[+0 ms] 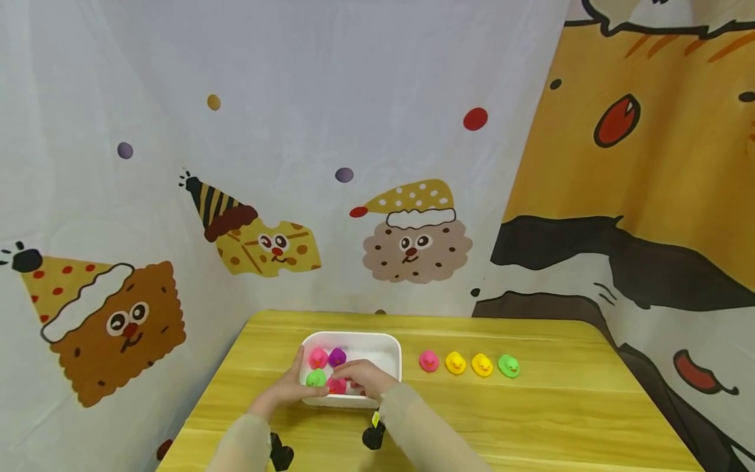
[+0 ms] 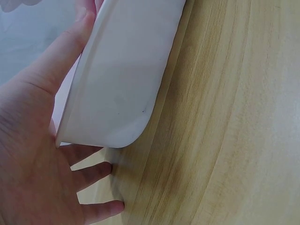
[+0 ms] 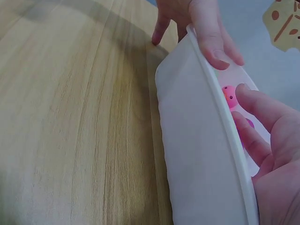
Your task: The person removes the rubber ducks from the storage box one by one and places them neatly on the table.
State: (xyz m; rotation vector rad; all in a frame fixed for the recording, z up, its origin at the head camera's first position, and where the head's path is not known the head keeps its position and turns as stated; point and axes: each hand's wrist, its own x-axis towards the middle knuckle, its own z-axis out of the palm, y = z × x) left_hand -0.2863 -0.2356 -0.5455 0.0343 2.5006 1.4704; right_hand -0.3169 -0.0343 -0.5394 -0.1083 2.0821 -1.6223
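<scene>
In the head view a white plastic box (image 1: 377,344) stands on the table with several rubber ducks in it. Pink (image 1: 318,358), purple (image 1: 337,357) and green (image 1: 315,378) ones show, and another pink duck (image 1: 337,386) lies by the near wall. My left hand (image 1: 289,388) spans the box's left end, thumb over the near rim. In the left wrist view its other fingers (image 2: 93,176) spread straight outside the box. My right hand (image 1: 368,377) reaches in over the ducks, partly hiding them. In the right wrist view its fingertips stand apart beside a pink duck (image 3: 229,96).
Right of the box, a row of rubber ducks sits on the wooden table (image 1: 531,419): pink (image 1: 428,360), two yellow (image 1: 455,362) and green (image 1: 509,366). A white cloth (image 1: 283,98) printed with cartoon figures hangs behind the table.
</scene>
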